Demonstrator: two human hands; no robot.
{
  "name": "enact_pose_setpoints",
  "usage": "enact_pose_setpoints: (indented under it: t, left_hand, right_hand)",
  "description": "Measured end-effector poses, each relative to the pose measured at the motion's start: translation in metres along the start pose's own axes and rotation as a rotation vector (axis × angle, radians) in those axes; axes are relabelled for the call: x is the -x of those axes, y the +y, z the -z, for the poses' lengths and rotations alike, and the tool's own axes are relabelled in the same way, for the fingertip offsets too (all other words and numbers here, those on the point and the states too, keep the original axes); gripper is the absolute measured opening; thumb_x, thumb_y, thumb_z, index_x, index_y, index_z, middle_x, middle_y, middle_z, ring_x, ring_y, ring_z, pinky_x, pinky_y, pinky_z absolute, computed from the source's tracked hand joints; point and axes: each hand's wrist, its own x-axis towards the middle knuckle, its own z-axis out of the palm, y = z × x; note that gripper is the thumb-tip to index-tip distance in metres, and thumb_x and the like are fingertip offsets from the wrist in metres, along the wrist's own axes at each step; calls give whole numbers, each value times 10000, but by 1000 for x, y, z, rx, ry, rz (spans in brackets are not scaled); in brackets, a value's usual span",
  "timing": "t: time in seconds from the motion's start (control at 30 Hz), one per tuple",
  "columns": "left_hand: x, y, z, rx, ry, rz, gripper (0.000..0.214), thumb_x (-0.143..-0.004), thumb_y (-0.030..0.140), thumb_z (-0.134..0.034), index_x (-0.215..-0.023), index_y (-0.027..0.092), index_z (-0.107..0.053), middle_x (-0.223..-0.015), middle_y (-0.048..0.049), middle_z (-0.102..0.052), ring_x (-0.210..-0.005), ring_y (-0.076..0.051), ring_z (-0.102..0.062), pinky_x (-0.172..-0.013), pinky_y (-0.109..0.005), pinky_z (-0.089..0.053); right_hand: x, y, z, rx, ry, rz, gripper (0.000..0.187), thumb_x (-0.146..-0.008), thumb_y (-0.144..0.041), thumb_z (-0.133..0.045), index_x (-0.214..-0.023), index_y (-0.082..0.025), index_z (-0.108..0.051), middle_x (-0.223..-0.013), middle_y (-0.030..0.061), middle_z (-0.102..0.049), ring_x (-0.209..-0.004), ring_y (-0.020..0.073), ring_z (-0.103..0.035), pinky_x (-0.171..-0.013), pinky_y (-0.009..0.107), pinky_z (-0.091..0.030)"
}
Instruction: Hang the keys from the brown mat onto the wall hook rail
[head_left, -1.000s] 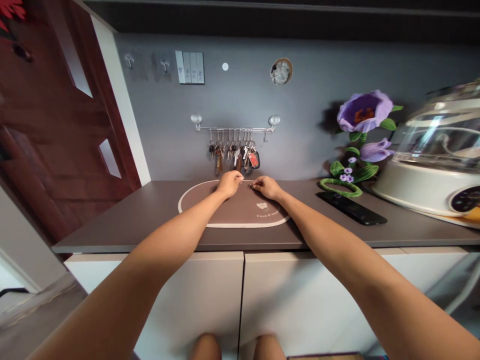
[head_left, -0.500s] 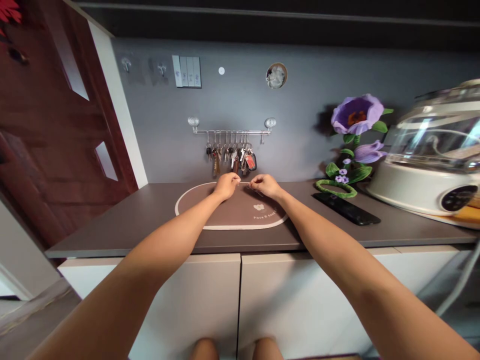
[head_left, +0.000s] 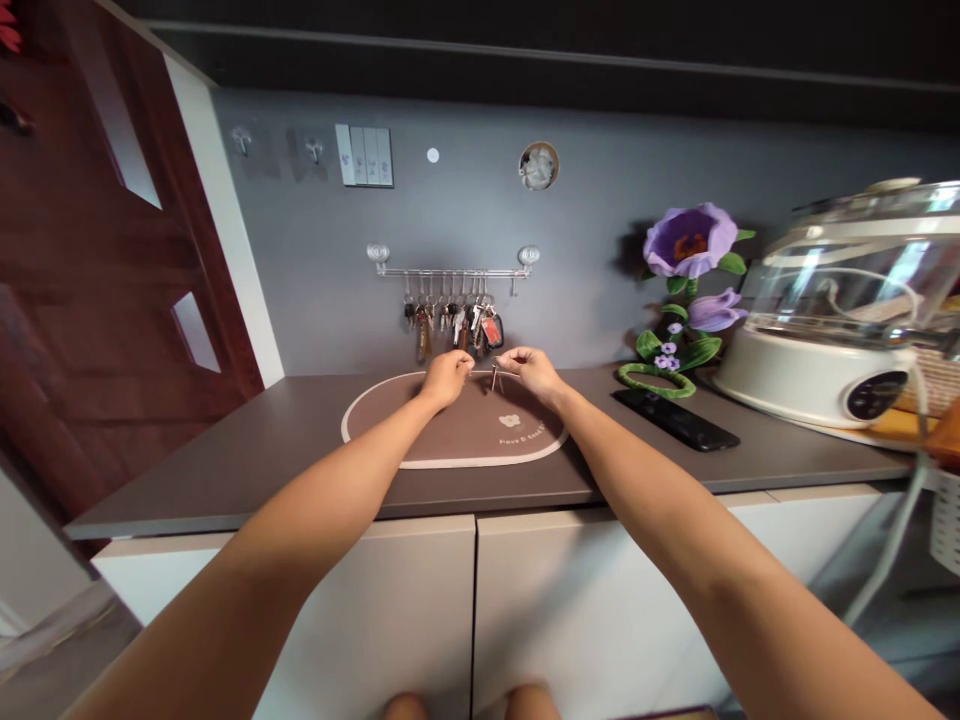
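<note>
Small metal keys (head_left: 493, 378) dangle from the pinched fingertips of my right hand (head_left: 534, 372), above the back part of the brown oval mat (head_left: 420, 440). My left hand (head_left: 448, 378) is closed a short gap to the left, thumb and fingers pressed together; whatever is between them is hidden. Just behind both hands, several bunches of keys (head_left: 459, 322) hang on hooks from a clear rail (head_left: 450, 272) on the wall.
A black phone (head_left: 675, 420) lies on the dark countertop (head_left: 247, 440), right of the mat. Behind it stands a purple artificial flower (head_left: 691, 242). A white appliance with a clear dome (head_left: 802, 370) occupies the right end. A dark shelf (head_left: 525, 45) overhangs the wall.
The keys under my right hand now hang lower and show more plainly. Both hands keep nearly the same place over the mat, while the view has shifted slightly to the right.
</note>
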Motion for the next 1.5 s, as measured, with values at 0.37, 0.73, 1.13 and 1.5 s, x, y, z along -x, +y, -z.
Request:
enact_pose_setpoints:
  t: [0.37, 0.73, 1.13, 1.5]
  left_hand:
    - [3, 7, -2, -3, 15, -44, 179, -786, 222, -429, -687, 151, -559, -628, -12, -597, -563, -107, -521, -585, -215, -383]
    - [3, 10, -4, 13, 44, -33, 172, -790, 205, -427, -697, 153, -562, -652, -11, -610, -570, -97, -528, -594, -206, -387]
    - [2, 9, -5, 41, 60, -24, 180, -803, 226, -418, -736, 154, -568, -669, -14, -614, -581, -99, -529, -597, -215, -389]
    - [2, 11, -5, -10, 53, -54, 202, -803, 232, -405, -685, 160, -552, -649, -9, -595, -582, -104, -503, -596, -218, -353]
  right_hand:
    - [-1, -18, -1, -284, 139, -62, 325, -620, -442, -652, -697, -162, -506, -652, -9, -549, -624, 91, -522, -634, 263, -461]
    - [-29, -46, 12, -169, 272, -62, 205, -781, -344, -514, -689, -162, -492, -534, -25, -495, -467, 66, -458, -462, 194, -409]
    - [-72, -56, 17, -149, 420, -75, 189, -814, -254, -456, -646, -166, -462, -516, -26, -474, -458, 76, -469, -500, 251, -479]
    - [-96, -58, 13, -73, 439, -154, 191, -813, -252, -441, -641, -173, -463, -468, -15, -483, -433, 88, -482, -459, 236, -465]
